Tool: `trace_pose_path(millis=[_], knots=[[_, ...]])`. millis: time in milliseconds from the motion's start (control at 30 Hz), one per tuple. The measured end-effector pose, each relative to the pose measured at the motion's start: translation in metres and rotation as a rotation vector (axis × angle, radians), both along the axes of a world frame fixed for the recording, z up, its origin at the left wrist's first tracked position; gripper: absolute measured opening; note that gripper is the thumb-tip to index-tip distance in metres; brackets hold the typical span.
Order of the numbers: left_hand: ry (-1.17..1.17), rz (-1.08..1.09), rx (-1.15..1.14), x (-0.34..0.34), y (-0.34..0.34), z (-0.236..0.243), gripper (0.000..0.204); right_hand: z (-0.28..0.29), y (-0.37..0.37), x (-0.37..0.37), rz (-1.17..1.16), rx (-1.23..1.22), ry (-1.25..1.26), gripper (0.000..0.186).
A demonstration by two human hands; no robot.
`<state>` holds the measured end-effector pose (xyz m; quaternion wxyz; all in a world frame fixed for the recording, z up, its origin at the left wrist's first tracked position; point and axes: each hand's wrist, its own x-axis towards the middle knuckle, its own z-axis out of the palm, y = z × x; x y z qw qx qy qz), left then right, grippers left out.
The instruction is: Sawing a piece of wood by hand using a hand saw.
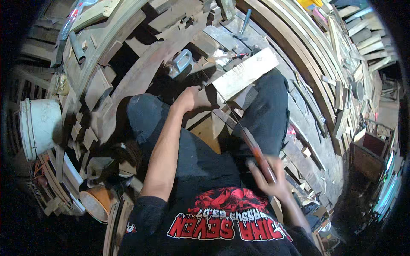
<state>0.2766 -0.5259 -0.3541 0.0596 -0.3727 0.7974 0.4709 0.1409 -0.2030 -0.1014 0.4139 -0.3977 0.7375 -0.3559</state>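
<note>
A pale, flat wooden board [245,73] with rough-sawn ends lies slantwise across the person's knees, which are clad in dark trousers. The left hand [187,99] rests at the near, lower end of that board, fingers curled and pressing down on the wood so that it is pinned against the left knee; the hand is closed around the edge rather than spread flat. The right hand [268,176] sits well back from the board, close to the person's body, wrapped tightly round the reddish-brown handle of a long thin-bladed handsaw [239,128]. The saw's narrow blade runs from that hand up to the board and meets it just beside the left hand, at the board's lower end; whether the teeth have bitten into the wood cannot be told.

Beyond the board, just past its upper edge, a grey metal clamp-like fitting [181,62] lies among stacked curved planks [141,72]. Further beyond the board a blue-handled tool [245,20] rests on the timber pile. Far to the left of the board stands a white plastic bucket [39,127], and nearer the person on that side, an orange round bowl [97,202] sits among offcuts. To the right of the board, long wooden slats [299,47] lie bundled side by side.
</note>
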Motion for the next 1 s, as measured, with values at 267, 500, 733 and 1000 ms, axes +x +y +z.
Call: trace_pose_path(millis=[267,500,733,1000], knots=[[-0.151,-0.113,0.041,-0.021,0.016,0.034,0.051,-0.035,-0.046,-0.005,-0.11,-0.196,0.091,0.026],[-0.031,-0.054,0.08,-0.018,0.019,0.01,0.08,-0.022,-0.035,-0.001,-0.19,-0.203,0.058,0.028],[-0.052,-0.082,-0.006,-0.017,0.019,0.059,0.068,0.006,0.012,0.001,-0.121,0.132,0.002,0.035],[-0.215,-0.179,0.004,-0.014,0.003,0.018,0.093,-0.007,-0.052,0.009,-0.14,-0.053,0.051,0.037]])
